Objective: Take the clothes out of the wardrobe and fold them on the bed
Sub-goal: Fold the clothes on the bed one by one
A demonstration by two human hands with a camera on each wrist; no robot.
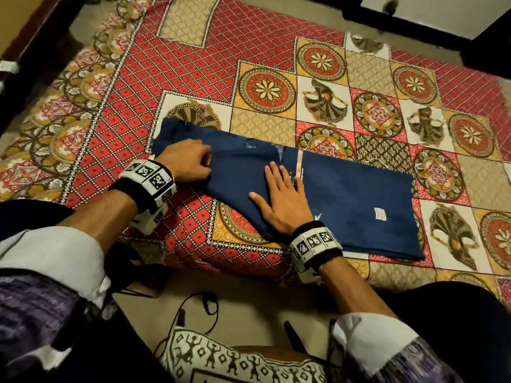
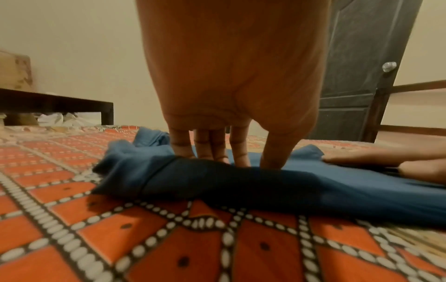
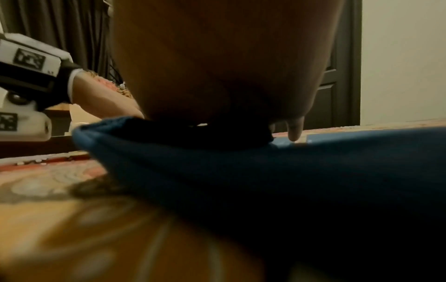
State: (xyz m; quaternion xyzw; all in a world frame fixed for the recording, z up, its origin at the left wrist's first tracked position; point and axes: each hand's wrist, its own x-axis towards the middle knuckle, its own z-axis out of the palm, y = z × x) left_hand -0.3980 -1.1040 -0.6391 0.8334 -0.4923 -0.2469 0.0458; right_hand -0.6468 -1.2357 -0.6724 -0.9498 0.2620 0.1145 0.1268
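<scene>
**Blue garment pinned flat near the bed's front edge**

Patterned bedding fills my head view: a bedspread (image 1: 193, 64) in red diamond lattice, with yellow medallion squares and dancer panels toward the right side of the bed. A long blue garment (image 1: 354, 194) lies folded into a strip close to the front edge, running from the left-middle of the bed toward the front right. A small white label (image 1: 379, 213) shows on its right part, and a pale stripe (image 1: 299, 164) crosses it near the middle.

My left hand (image 1: 186, 160) sits on the garment's narrow left end. From the left wrist camera I see the fingers (image 2: 178, 145) bent downward with the thumb, tips dug into a bunched roll of blue cloth (image 2: 217, 183); the grip is narrow, and the fingers pinch the fabric.

My right hand (image 1: 283, 200) lies flat on the middle of the strip, fingers straight and slightly spread, palm pressing the cloth down, holding nothing. The right wrist view is dark and blurred; only one fingertip (image 3: 295, 131) and the blue fold (image 3: 241, 171) read clearly.

Both wrists wear marker-printed bands (image 1: 150, 179). Beyond the far right corner stands a dark door (image 2: 357, 66) with a round knob (image 2: 388, 66).
</scene>
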